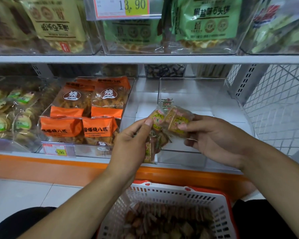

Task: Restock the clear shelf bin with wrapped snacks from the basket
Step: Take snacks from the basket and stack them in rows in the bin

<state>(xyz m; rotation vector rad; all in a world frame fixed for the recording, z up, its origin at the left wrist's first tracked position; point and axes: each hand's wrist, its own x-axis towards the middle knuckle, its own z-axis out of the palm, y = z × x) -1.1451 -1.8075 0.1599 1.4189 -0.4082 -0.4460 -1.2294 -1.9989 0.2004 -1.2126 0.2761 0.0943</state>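
Both hands are up front of the clear plastic shelf bin [188, 87]: left hand [129, 144] grips a bunch of small wrapped snacks [152, 145], right hand [214, 140] pinches one tan wrapped snack [177, 120]. White-and-red plastic basket [171, 195] sits below, full.

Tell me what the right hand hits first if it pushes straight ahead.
Probably the few wrapped snacks lying in the clear bin; the right hand, holding a snack, hovers above its front edge. Depth unclear.
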